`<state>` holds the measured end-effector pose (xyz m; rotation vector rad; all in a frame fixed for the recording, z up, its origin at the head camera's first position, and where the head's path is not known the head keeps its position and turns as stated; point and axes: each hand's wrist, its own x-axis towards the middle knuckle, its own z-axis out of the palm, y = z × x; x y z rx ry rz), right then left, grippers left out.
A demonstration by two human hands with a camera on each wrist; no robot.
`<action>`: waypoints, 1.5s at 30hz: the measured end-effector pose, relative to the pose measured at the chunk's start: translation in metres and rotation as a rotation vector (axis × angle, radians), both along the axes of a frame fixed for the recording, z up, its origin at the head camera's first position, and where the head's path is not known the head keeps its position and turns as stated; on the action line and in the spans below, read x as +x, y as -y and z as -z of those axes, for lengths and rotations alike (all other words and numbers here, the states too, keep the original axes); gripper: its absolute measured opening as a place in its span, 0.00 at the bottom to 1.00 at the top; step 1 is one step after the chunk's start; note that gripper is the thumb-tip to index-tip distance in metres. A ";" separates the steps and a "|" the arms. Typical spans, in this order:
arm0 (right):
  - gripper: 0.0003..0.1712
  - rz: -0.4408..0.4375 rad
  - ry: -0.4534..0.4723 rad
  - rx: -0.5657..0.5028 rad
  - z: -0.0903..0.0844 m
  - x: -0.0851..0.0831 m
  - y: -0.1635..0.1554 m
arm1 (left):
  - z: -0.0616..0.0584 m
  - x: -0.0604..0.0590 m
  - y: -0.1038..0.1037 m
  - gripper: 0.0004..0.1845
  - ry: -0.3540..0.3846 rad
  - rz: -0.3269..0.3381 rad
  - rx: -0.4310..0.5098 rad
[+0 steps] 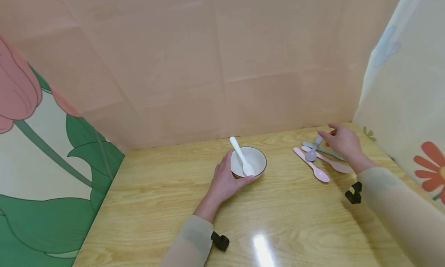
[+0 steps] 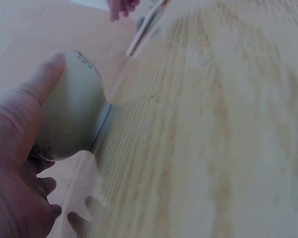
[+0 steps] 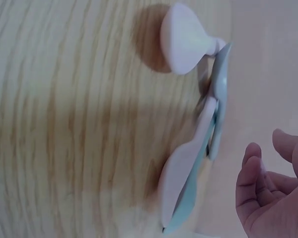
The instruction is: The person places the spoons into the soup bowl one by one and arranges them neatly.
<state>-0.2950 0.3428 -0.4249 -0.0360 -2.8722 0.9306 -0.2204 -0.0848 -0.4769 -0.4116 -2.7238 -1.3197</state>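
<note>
My left hand (image 1: 225,180) grips a white bowl (image 1: 258,159) with a dark rim, thumb at the near rim and fingers round its left side. A white spoon (image 1: 238,151) leans in the bowl, its handle sticking out past the far rim. In the left wrist view the outside of the bowl shows by the thumb. My right hand (image 1: 344,141) hovers over the spoons at the right, fingers loosely bent. Close below its fingertips lies a grey spoon (image 1: 311,155), across two pink spoons (image 3: 181,171) and a green spoon (image 3: 187,201). The right wrist view shows a gap between hand and spoons.
The wooden table (image 1: 156,205) ends at a pinkish backdrop (image 1: 174,85) close behind the bowl and spoons. A flowered side panel (image 1: 417,124) stands right of my right hand. Another panel with tulips (image 1: 45,162) borders the left side.
</note>
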 end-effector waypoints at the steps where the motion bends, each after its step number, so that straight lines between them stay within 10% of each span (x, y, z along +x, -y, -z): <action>1: 0.47 0.002 0.005 0.001 0.001 -0.001 -0.001 | 0.000 0.000 0.000 0.61 -0.002 0.001 -0.001; 45: 0.52 -0.017 0.137 0.067 0.028 -0.015 -0.016 | 0.001 -0.001 0.001 0.61 0.001 -0.003 0.004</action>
